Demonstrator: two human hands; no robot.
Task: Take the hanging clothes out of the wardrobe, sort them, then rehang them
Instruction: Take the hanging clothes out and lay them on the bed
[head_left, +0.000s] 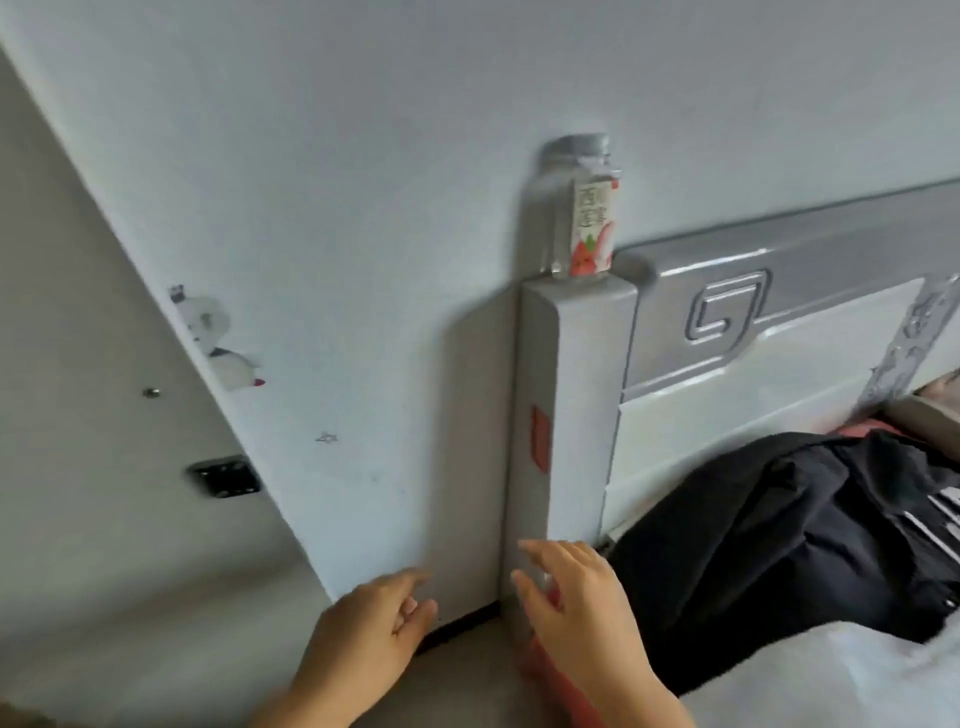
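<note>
so we're looking down past both hands at the corner where the wall meets the bed's headboard (727, 332). left hand (363, 629) is at about 6 o'clock in the frame, fingers loosely spread and reaching forward, nothing in it. right hand (576, 608) is just beside it toward 5 o'clock, fingers fanned out and relaxed in front of the grey headboard post (566, 415), also holding nothing as far as we can tell. there's something reddish under that wrist but it's too blurry to call

the clothes we care about: a black garment (769, 540) with some white print is lying in a heap on the bed at roughly 4 o'clock, up against the headboard, with a pale fabric (831, 680) below it at 5 o'clock. our guess is the bed is the sorting spot, so that's why it's dumped there rather than hung. no hanger visible in this shot, and no wardrobe either

random extras: a clear bottle (584, 218) with a strawberry label is standing upright on top of the post at about 1 o'clock, and a dark wall socket (224, 477) sits at 9 o'clock

we'd say both hands are free and between grabs, likely heading for the black piece next
</note>
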